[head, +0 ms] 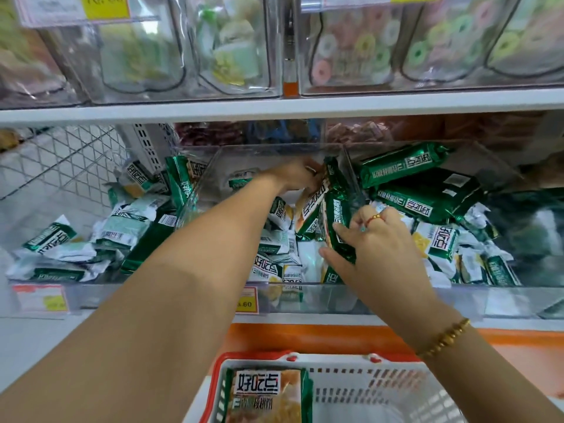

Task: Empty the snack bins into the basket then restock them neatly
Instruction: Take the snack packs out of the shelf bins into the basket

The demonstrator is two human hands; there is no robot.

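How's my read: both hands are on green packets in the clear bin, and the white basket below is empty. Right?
Not empty: the head view shows the white basket holding one packet. The rest stands: left hand and right hand are both on green packets in the clear bin.

Head camera, wide-angle, faces forward-down, close over snack bins [152,297], basket [335,360] at bottom edge.

snack packets [403,164]: glossy green and white film, crinkled
bins [335,296]: clear, smooth, shiny plastic
basket [381,389]: white slotted plastic, matt
mesh panel [61,160], far left: white wire
price label [247,300]: paper
bracelet [444,338]: polished gold-toned beads
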